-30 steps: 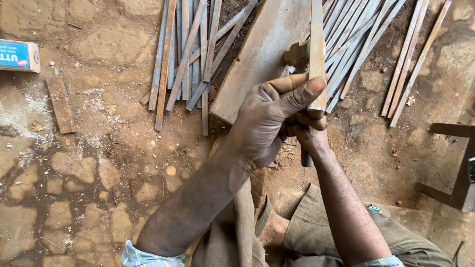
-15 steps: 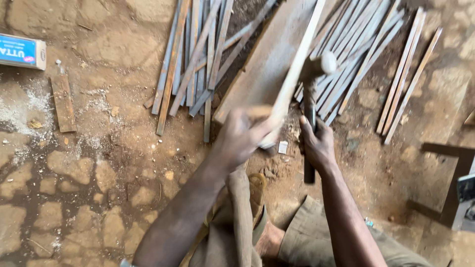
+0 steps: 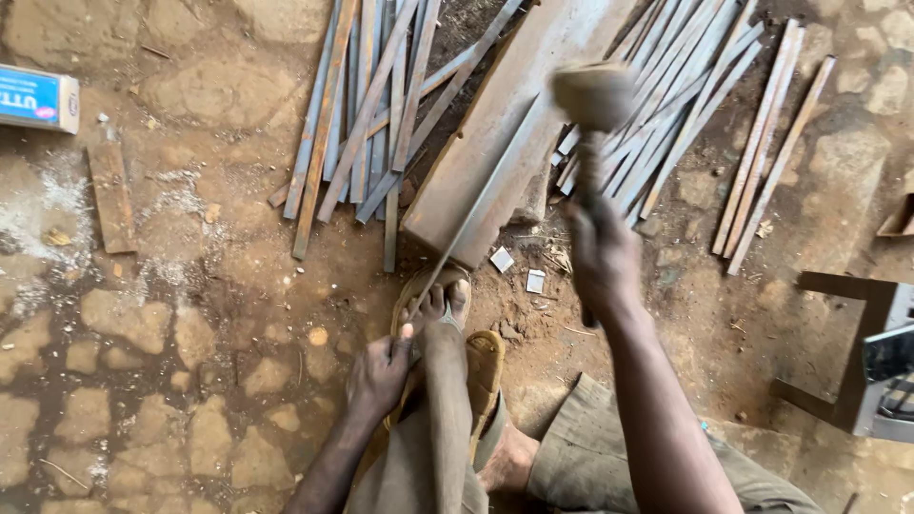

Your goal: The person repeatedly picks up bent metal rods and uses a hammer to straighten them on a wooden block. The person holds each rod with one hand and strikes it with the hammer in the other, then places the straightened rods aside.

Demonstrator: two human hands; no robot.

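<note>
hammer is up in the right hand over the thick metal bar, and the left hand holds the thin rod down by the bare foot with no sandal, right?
One detail is off: the foot is not bare on the ground, it rests on a sandal, as the head view shows. The rest stands: the right hand has the hammer raised over the thick metal bar, and the left hand holds the thin rod.

The floor [image 3: 143, 314] is rough, cracked stone, matt and dusty, with pale powder at nine o'clock. Thin metal strips [image 3: 362, 124] lie at twelve o'clock, dull grey with rusty brown patches. The heavy bar [image 3: 495, 143] under them looks like worn, matt steel. The hammer [image 3: 592, 100] has a dark metal head, blurred. The sandal [image 3: 481, 366] looks like tan leather, and the trousers [image 3: 571, 457] are olive cloth.
</note>
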